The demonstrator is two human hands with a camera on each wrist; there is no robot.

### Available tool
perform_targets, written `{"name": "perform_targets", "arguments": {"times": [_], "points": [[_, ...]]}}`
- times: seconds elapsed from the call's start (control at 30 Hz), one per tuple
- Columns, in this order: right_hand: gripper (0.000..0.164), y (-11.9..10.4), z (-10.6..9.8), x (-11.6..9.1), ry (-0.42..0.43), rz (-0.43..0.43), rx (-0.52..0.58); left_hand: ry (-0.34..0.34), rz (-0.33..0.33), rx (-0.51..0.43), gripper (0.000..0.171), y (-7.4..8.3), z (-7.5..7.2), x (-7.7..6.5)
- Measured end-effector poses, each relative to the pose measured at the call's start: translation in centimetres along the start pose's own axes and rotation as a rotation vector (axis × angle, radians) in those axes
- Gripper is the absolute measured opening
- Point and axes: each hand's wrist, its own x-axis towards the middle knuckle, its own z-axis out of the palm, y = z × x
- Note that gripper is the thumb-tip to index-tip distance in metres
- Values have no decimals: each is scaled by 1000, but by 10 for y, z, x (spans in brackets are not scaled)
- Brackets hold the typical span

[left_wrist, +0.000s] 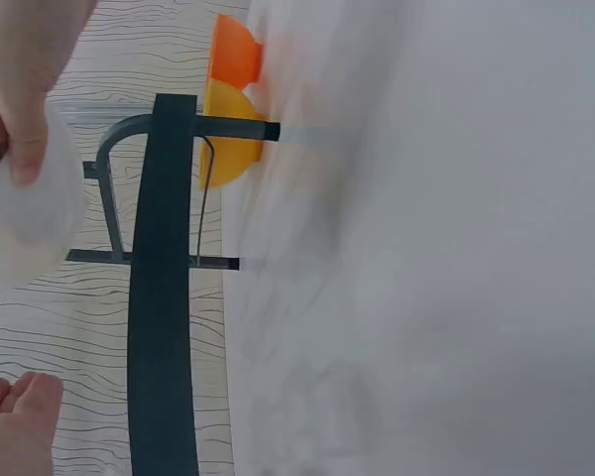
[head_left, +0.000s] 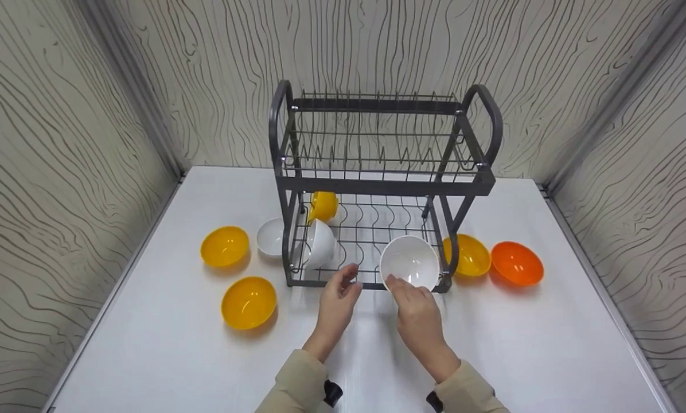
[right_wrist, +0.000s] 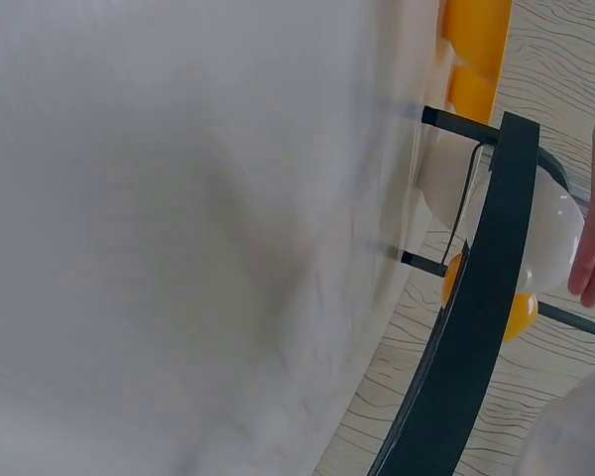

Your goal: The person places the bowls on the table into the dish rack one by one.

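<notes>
My right hand (head_left: 420,321) pinches the near rim of a white bowl (head_left: 410,258), its thumb on the outside in the left wrist view. The bowl's inside faces the head camera, in front of the lower shelf's right part. My left hand (head_left: 336,304) holds nothing, with fingers loosely bent at the front edge of the dish rack (head_left: 386,186). Just beyond it, another white bowl (head_left: 322,245) stands on its side on the lower shelf. Behind that sits a yellow bowl (head_left: 326,206), also on its side.
Left of the rack are two yellow bowls (head_left: 225,246) (head_left: 249,303) and a white bowl (head_left: 269,237). To its right are a yellow bowl (head_left: 472,256) and an orange bowl (head_left: 517,263). Upright wires line the rack's upper shelf (head_left: 377,155). Patterned walls (head_left: 62,172) enclose the white table (head_left: 165,344).
</notes>
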Motion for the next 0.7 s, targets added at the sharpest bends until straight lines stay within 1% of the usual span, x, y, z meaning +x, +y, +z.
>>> {"name": "perform_targets", "arguments": {"times": [0.1, 0.2, 0.43, 0.57, 0.7], "points": [[38, -5, 1, -2, -11, -30, 16, -3, -58, -96, 48, 5, 4, 1], [38, -9, 2, -4, -28, -56, 26, -11, -77, -146, 50, 6, 8, 1], [45, -14, 6, -9, -36, -115, 10, -17, -101, -165, 46, 1, 11, 0], [43, -15, 6, -11, -46, -124, 10, 6, -113, -192, 43, -1, 11, -1], [39, -15, 5, -11, -84, -123, 23, 36, -152, -237, 40, -2, 9, -2]]}}
